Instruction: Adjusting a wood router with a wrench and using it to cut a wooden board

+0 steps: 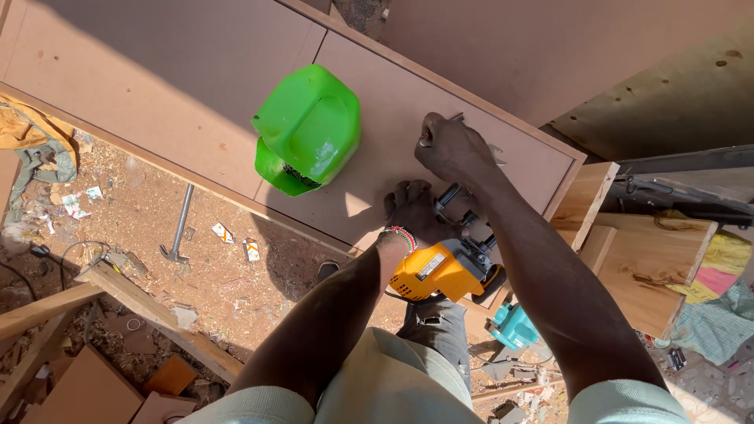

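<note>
- The brown board (393,102) is taken as the landmark; it is laid flat across the upper part of the view.
- The left hand (412,210) is pressed on the board near its lower edge, fingers curled downward; whether anything is gripped under them cannot be told.
- A beaded wristband (402,235) is worn on the left wrist.
- The right hand (454,148) is held on the board, above the left hand, with fingers closed together around a small metal piece (428,141) whose kind cannot be made out.
- A yellow power drill (444,269) is seen just below the board's lower edge, beside the left wrist, touched by neither hand.
- A green plastic jug (309,129) is lying on the board, left of both hands.
- A hammer (177,228) is lying on the ground below the board.
</note>
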